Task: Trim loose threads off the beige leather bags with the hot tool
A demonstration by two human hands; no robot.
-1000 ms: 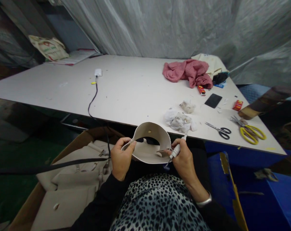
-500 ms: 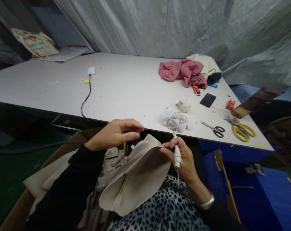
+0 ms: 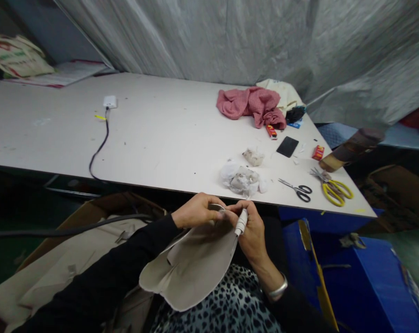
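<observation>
Beige leather bag piece (image 3: 192, 268), a curved floppy panel, lay across the person's lap over a leopard-print garment (image 3: 226, 305), its upper edge raised to the hands just below the near table edge. Left hand (image 3: 197, 210) had fingers closed together, pinching the panel's top edge. Right hand (image 3: 251, 229) met it there, fingertips pressed on the same edge, while the curled fingers also clamped a slim white pen-shaped tool (image 3: 241, 222), tilted, tip end hidden behind the fingers. A silver bangle (image 3: 278, 290) sat on the right wrist.

To the left, an open brown cardboard box (image 3: 91, 212) held more beige pieces; a dark hose (image 3: 67, 229) ran over it. To the right, blue containers (image 3: 362, 277).

On the white worktable (image 3: 161, 134), near edge first: crumpled white paper wads (image 3: 240, 178), small black-handled scissors (image 3: 298, 188), yellow-handled shears (image 3: 332, 189) just beside them. Further on, a black flat phone (image 3: 287, 146), a small red box (image 3: 317, 152), a pink crumpled cloth (image 3: 253, 104). Well apart to the left, a white charger block (image 3: 110, 101) with a black cable (image 3: 99, 148) trailing off the table edge. Grey plastic sheeting (image 3: 230, 41) hung behind.
</observation>
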